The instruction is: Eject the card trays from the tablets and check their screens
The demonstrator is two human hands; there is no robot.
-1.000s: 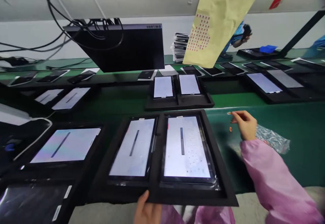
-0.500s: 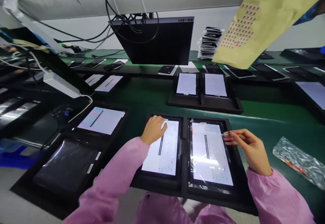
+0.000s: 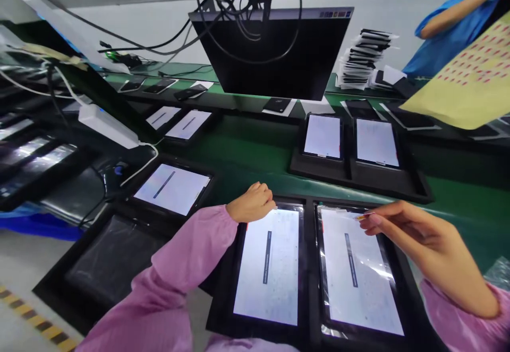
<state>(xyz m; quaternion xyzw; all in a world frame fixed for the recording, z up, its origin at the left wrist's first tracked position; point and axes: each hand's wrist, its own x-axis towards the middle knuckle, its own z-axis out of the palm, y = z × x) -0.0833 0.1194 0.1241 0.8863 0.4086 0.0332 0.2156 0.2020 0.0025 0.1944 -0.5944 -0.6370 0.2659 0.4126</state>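
Observation:
Two lit tablets lie side by side in a black foam tray (image 3: 308,288), the left tablet (image 3: 282,272) and the right tablet (image 3: 370,299). Both screens are white with a dark bar in the middle. My left hand (image 3: 252,203) is closed at the top edge of the left tablet, its fingertips curled by a small white tab; what they hold, if anything, is hidden. Over the top of the right tablet, my right hand (image 3: 426,240) pinches a small yellow-and-white piece (image 3: 362,217) between thumb and fingers. Shiny clear film covers the right tablet.
Behind stands another tray (image 3: 319,170) with two lit tablets. A dark monitor (image 3: 274,54) hangs above the bench, and a yellow sheet (image 3: 466,86) hangs at right. To the left lie a lit tablet (image 3: 171,187) and a film-covered dark tablet (image 3: 111,256). A co-worker's blue sleeve (image 3: 450,33) shows behind.
The view has shifted, moving the tablets lower. My left hand has curled its fingers at the tablet's top edge. My right hand has moved from the right tablet's side to over its top.

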